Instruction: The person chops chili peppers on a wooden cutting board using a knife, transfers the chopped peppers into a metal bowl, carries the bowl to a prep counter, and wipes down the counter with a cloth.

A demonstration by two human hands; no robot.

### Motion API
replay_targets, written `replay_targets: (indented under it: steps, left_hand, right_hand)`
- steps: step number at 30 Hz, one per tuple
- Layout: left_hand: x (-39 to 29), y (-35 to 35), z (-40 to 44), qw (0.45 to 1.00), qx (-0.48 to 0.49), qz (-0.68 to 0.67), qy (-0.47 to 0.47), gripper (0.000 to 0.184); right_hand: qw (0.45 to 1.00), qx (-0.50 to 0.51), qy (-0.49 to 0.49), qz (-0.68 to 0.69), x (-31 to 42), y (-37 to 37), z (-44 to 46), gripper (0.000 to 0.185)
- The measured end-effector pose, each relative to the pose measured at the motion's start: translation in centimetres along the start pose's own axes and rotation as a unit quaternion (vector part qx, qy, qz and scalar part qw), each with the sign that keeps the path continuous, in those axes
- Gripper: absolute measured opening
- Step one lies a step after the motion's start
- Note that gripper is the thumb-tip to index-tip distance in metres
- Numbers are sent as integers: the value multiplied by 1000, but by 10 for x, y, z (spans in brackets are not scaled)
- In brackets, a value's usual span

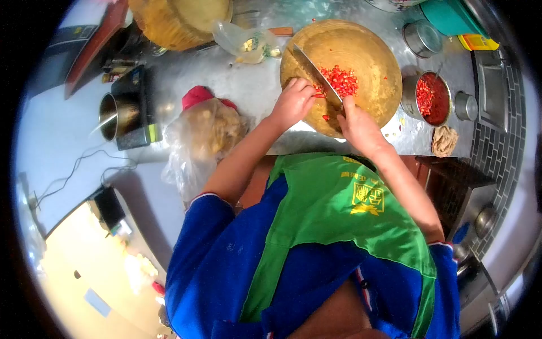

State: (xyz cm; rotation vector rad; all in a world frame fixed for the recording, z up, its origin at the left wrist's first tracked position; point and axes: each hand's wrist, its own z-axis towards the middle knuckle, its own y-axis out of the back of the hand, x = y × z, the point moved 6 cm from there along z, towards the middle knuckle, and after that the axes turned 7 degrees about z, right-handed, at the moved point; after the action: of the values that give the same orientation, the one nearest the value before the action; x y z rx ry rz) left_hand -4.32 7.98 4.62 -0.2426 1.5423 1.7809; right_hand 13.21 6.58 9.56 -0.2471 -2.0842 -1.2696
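On the round wooden chopping board [378, 62], my right hand [360, 125] is wrapped round the handle of a knife [317, 72] with a long blade, which points away to the upper left. My left hand [293, 101] is on the left of the blade, its fingers curled and pressed on red chilies [319, 90] beside the edge. Most of what lies under those fingertips is hidden. To the right of the blade sits a heap of chopped red chilies [342, 81], with a few stray bits scattered on the wood.
Right of the board stands a metal pot [433, 99] of chopped chilies in red sauce, near a lidded tin [423, 38], a small metal cup [466, 106] and a crumpled cloth [445, 140]. Plastic bags [212, 130] and a second board [186, 22] are to the left.
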Motion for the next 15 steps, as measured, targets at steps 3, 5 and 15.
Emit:
replay_targets:
  steps: [3,5,15]
  left_hand:
    - [-2,-7,2,1000,-5,0,8,11]
    - [-2,-8,4,1000,-19,6,9,9]
    - [2,-11,3,999,-43,-11,13,7]
  right_hand:
    - [1000,-2,28,-4,14,13,-2,29]
    - [1000,22,12,-14,20,16,-5,29]
    - [999,17,34,0,13,10,1,26]
